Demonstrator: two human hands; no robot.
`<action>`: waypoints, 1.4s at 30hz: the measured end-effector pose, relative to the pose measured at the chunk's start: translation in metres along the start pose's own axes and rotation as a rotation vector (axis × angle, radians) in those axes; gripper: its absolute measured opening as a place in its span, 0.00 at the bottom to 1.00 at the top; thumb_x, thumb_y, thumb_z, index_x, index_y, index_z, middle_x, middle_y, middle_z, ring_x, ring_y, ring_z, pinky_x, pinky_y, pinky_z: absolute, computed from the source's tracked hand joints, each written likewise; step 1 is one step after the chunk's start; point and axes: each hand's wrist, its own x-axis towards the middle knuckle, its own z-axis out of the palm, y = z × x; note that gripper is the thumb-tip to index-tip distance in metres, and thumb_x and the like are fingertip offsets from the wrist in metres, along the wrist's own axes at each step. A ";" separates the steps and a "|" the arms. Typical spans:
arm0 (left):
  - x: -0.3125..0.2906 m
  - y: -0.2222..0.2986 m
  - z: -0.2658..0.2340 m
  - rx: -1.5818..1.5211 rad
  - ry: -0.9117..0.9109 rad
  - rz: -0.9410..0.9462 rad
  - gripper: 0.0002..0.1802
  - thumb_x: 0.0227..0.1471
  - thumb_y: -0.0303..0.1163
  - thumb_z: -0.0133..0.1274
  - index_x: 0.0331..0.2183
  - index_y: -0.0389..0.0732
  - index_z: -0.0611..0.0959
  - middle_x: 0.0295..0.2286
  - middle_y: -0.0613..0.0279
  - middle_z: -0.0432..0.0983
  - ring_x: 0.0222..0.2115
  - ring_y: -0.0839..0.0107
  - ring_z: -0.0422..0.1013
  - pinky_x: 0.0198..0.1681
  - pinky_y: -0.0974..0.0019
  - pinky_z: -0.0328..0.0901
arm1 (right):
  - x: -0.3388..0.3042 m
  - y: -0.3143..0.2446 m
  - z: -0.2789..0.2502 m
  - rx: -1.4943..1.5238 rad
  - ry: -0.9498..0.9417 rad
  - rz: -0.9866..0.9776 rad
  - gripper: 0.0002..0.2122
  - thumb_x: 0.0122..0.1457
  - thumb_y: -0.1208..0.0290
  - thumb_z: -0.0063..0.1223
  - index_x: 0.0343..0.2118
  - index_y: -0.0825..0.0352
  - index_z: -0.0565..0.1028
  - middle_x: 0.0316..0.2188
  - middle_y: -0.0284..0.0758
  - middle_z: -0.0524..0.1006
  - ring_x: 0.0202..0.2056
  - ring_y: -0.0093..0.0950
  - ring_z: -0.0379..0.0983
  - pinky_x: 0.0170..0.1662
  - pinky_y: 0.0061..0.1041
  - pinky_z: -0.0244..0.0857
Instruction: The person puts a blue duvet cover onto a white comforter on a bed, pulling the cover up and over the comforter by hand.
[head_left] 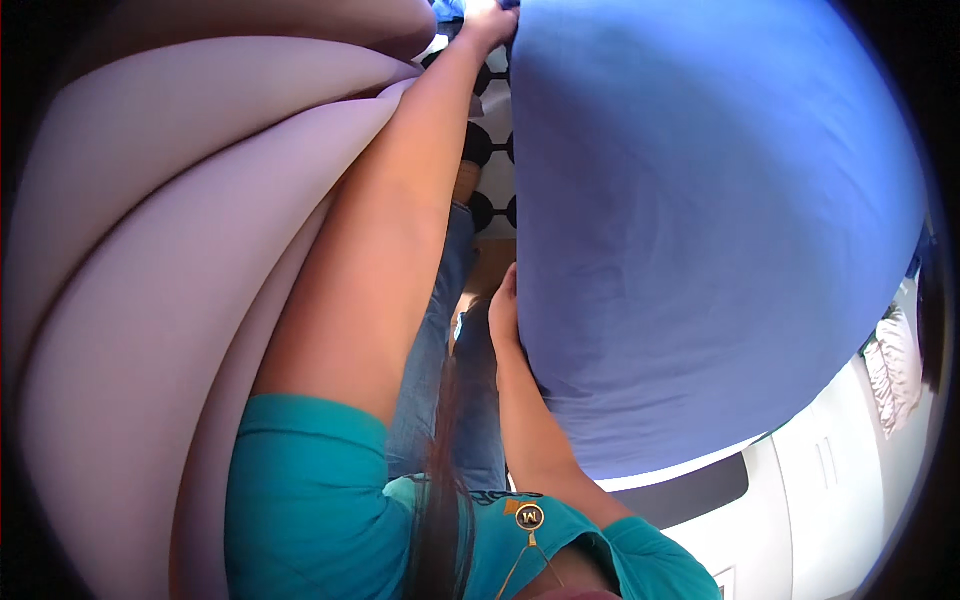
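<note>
A large blue fitted sheet (690, 230) covers a mattress-like surface filling the right half of the head view. My left arm stretches far ahead, and my left hand (490, 25) is closed on the sheet's far left edge; its fingertips are partly hidden. Closer to me, my right hand (506, 305) rests against the sheet's left side. Its fingers go behind that edge, so their grip is hidden. Creases run through the sheet near its lower edge.
Pale mauve, padded folds (170, 230) rise close along my left arm. My jeans (455, 400) show in the narrow gap, over a floor with a black-and-white pattern (495, 180). White furniture (820, 480) and a patterned cloth (890, 370) stand at the lower right.
</note>
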 end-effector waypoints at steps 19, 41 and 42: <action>-0.122 0.004 0.011 0.119 0.209 0.363 0.11 0.40 0.28 0.54 0.31 0.38 0.76 0.28 0.49 0.69 0.29 0.50 0.68 0.32 0.57 0.65 | 0.047 -0.049 -0.054 0.444 -0.347 0.290 0.33 0.53 0.58 0.47 0.53 0.80 0.55 0.56 0.57 0.53 0.58 0.47 0.47 0.61 0.32 0.38; -0.169 -0.005 0.030 1.107 -0.293 1.213 0.09 0.39 0.33 0.48 0.25 0.52 0.82 0.32 0.74 0.74 0.45 0.69 0.63 0.57 0.61 0.48 | 0.081 -0.043 -0.036 0.385 -0.254 0.200 0.34 0.47 0.63 0.46 0.55 0.79 0.52 0.57 0.55 0.51 0.60 0.45 0.44 0.61 0.33 0.37; -0.170 -0.003 0.025 1.141 -0.335 1.211 0.10 0.39 0.34 0.49 0.27 0.52 0.82 0.34 0.73 0.73 0.46 0.69 0.62 0.57 0.61 0.48 | 0.079 -0.041 -0.035 0.413 -0.238 0.201 0.34 0.48 0.63 0.45 0.55 0.79 0.52 0.57 0.55 0.51 0.60 0.45 0.44 0.61 0.33 0.37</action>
